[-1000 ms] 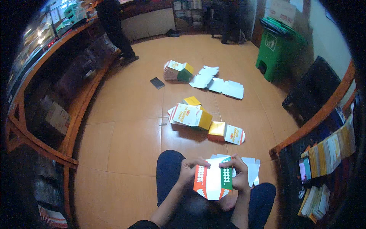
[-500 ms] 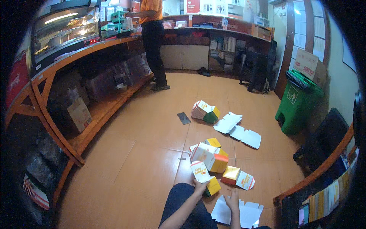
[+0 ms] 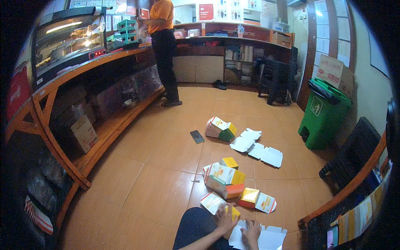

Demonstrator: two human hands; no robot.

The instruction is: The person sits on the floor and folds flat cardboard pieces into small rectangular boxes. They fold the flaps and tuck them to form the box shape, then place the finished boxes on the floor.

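My left hand [image 3: 227, 219], fingers apart, is over a folded carton [image 3: 213, 202] with a white lid panel and a yellow side. Part of that carton is hidden under the hand. Lower down, my right hand [image 3: 251, 234] lies with fingers spread on the left part of a flat white carton blank [image 3: 271, 237]. Just beyond my hands sits another folded carton [image 3: 264, 202], yellow with a white printed flap. Farther off is a pile of folded cartons [image 3: 225, 177] in white, yellow, orange and green.
A nested stack of cartons [image 3: 218, 128], unfolded white blanks [image 3: 259, 151] and a phone [image 3: 197, 136] lie on the tiled floor. At right stand a green bin [image 3: 325, 116] and a black chair [image 3: 354, 152]. A person [image 3: 163, 50] stands by the left counter [image 3: 112, 52].
My left hand has moved right and down from the carton's lid panel, which now lies lower and tilted. My right hand has come down onto the flat blank. The whole view has shifted slightly.
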